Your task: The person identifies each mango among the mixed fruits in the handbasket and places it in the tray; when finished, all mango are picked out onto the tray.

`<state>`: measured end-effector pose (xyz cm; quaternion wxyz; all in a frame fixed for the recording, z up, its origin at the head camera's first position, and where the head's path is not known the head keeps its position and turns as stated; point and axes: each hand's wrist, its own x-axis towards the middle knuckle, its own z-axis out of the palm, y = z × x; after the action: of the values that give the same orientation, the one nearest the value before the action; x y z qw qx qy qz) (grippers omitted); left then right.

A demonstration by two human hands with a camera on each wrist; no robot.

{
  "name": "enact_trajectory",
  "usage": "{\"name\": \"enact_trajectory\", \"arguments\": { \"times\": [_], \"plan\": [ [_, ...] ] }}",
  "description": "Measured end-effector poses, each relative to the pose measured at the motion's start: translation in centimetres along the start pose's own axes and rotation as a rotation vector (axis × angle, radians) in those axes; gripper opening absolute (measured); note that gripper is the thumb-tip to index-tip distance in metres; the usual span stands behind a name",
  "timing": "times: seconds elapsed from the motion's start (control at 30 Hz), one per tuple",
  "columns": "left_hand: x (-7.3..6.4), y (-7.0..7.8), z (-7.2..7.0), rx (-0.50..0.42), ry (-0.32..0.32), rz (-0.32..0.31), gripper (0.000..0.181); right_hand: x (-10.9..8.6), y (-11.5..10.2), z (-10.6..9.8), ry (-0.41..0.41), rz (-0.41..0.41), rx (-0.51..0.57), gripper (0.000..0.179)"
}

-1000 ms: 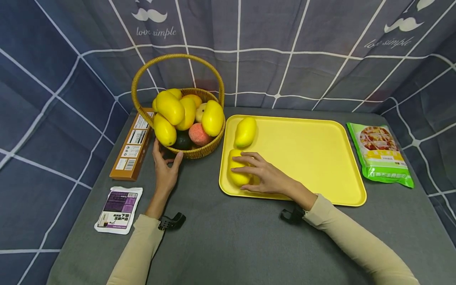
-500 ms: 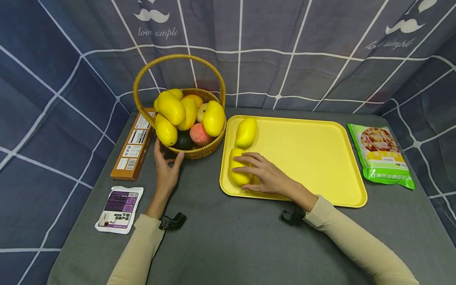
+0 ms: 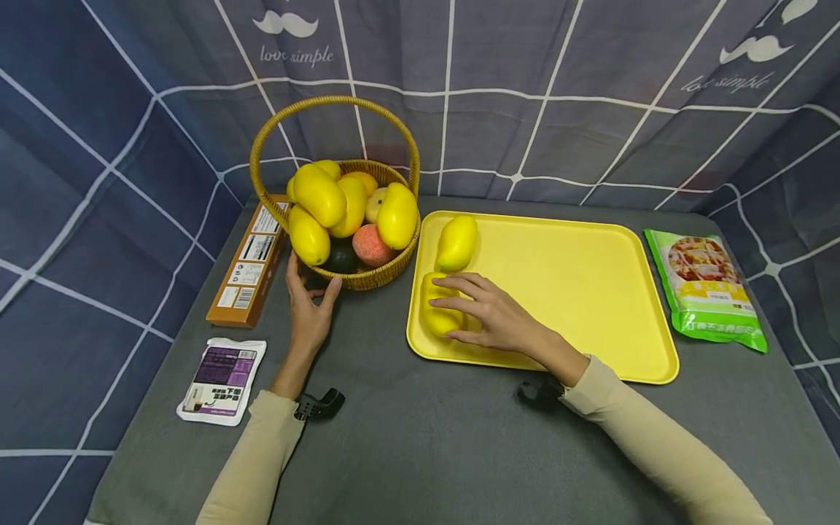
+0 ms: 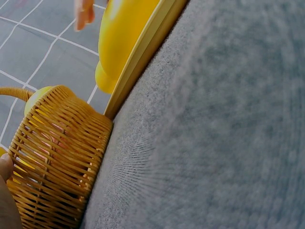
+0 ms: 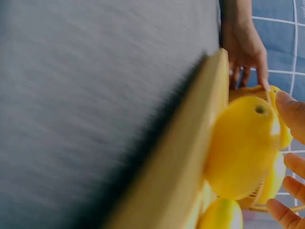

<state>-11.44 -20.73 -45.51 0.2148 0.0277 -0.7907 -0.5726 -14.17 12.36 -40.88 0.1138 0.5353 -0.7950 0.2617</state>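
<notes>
My left hand (image 3: 310, 315) is at the front left of a wicker basket (image 3: 380, 277), its thumb touching the rim and its fingers reaching along the basket's side, partly hidden. Several yellow mangoes (image 3: 319, 195), a red peach-like fruit (image 3: 372, 246) and a dark green fruit (image 3: 341, 257) lie in the basket. Over a mango (image 3: 441, 322) at the left edge of a yellow tray (image 3: 558, 292) hovers my right hand (image 3: 494, 315), fingers spread. In the right wrist view its fingertips (image 5: 294, 187) stand apart from that mango. A second mango (image 3: 457, 243) lies behind it on the tray.
An orange-brown box (image 3: 248, 270) lies left of the basket, with a white-and-purple pouch (image 3: 221, 380) in front of it. Right of the tray is a green food packet (image 3: 705, 286). A checked curtain (image 3: 499, 95) hangs behind the grey-covered table (image 3: 420, 445).
The right hand has lifted slightly off the front mango. The left hand stays at the basket. The head view has shifted a little.
</notes>
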Motion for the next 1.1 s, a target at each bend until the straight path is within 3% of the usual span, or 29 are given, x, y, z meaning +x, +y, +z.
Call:
{"name": "enact_trajectory", "arguments": {
  "times": [0.27, 0.43, 0.63, 0.73, 0.9, 1.1],
  "plan": [
    [0.2, -0.3, -0.2, -0.009, 0.005, 0.025, 0.084, 4.1, 1.2, -2.0, 0.049, 0.029, 0.01, 0.055],
    [0.2, -0.2, -0.2, 0.0, 0.004, 0.008, 0.084, 7.2, 2.4, -2.5, 0.065, 0.066, 0.037, 0.056],
    [-0.3, 2.6, -0.3, -0.011, -0.011, 0.015, 0.083, 10.3, 3.9, -2.5, 0.042, 0.13, 0.044, 0.061],
    [-0.5, 3.6, -0.3, -0.009, -0.022, 0.022, 0.082, 11.4, 4.5, -2.3, 0.018, 0.163, 0.05, 0.065],
    [-0.5, 3.8, -0.4, -0.016, -0.022, 0.025, 0.08, 12.8, 5.4, -1.9, -0.029, 0.219, 0.071, 0.073],
    [-0.5, 3.5, -0.4, -0.023, -0.024, 0.034, 0.081, 13.7, 6.4, -1.3, -0.055, 0.219, 0.063, 0.08]
  ]
}}
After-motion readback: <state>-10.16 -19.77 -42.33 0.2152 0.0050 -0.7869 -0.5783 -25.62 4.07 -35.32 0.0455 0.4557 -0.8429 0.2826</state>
